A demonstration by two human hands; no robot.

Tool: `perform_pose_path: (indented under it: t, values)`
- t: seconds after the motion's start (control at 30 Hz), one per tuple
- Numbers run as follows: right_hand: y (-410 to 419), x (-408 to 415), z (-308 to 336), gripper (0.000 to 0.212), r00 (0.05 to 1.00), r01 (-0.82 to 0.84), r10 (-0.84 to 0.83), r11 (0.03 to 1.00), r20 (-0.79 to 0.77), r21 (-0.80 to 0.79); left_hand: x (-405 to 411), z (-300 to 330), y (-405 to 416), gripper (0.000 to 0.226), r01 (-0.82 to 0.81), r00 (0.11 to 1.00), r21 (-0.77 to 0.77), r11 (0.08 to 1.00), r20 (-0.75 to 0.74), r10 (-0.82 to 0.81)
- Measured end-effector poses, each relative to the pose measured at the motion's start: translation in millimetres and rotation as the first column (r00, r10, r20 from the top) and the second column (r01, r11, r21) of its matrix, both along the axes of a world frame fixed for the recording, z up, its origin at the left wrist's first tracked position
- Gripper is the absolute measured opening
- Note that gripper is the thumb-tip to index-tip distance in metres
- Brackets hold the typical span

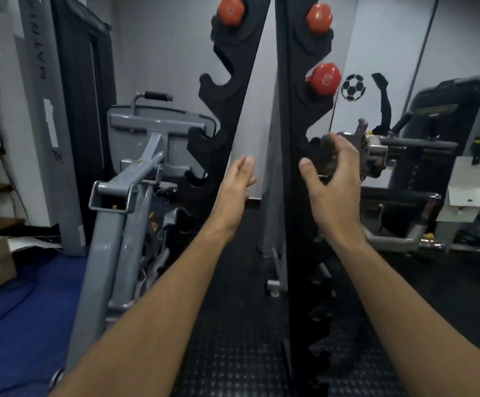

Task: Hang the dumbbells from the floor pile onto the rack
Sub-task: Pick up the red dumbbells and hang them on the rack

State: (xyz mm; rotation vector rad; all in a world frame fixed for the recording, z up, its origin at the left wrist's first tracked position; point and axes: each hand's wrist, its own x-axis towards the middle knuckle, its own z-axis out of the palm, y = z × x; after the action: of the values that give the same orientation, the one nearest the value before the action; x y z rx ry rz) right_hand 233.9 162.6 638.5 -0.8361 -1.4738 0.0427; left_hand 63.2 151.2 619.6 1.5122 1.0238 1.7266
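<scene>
A: Nearest to us are the two bare forearms, reaching up the middle of the view over the black studded floor.

B: And the biggest thing ahead?

A: The rack, two tall black uprights leaning toward each other, with hooked cradles down their outer edges. On the left a grey exercise machine crowds close to the left upright; on the right another machine with steel bars sits right behind the right upright's lower cradles.

B: Dumbbells?

A: Two orange ones are hung high; only their hexagonal ends show, so their long axes run across the rack, away from us. A dark dumbbell is at a mid-height cradle on the right upright, blurred, its end facing us.

B: The hands?

A: The right hand has its grip curled about that dark dumbbell end, thumb spread below; whether it is clamped tight I cannot tell. The left hand is flat, fingers straight, empty, between the uprights.
</scene>
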Motion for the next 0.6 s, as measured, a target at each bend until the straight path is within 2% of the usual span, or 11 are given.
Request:
perform_pose_path:
  t: [0.1,0.17,0.3,0.43,0.5,0.6]
  values:
    - [-16,-10,-60,0.054,0.994,-0.096,0.089,0.987,-0.056,-0.131,-12,-50,-11,0.075,-0.027,1.000,-0.048,0.998,0.008,0.028]
    - [-27,-17,-102,0.051,0.980,-0.192,0.174,0.948,-0.094,-0.253,-20,-90,-20,0.068,-0.045,0.999,-0.088,0.995,0.005,0.046]
    - [-40,-31,-185,0.050,0.969,-0.245,0.234,0.845,-0.084,-0.475,-38,-173,-37,0.055,-0.066,0.998,-0.236,0.970,-0.039,0.058]
    - [-48,-45,-277,0.051,0.957,-0.232,0.285,0.664,-0.047,-0.711,-55,-256,-53,0.049,-0.119,0.993,-0.424,0.898,-0.049,0.109]
    - [-52,-51,-319,0.051,0.946,-0.217,0.323,0.555,-0.032,-0.803,-62,-290,-58,0.041,-0.108,0.990,-0.532,0.840,0.023,0.141]
    - [-60,-63,-381,0.048,0.927,-0.177,0.375,0.387,-0.020,-0.905,-76,-339,-63,0.052,-0.062,0.954,-0.699,0.713,0.168,0.248]
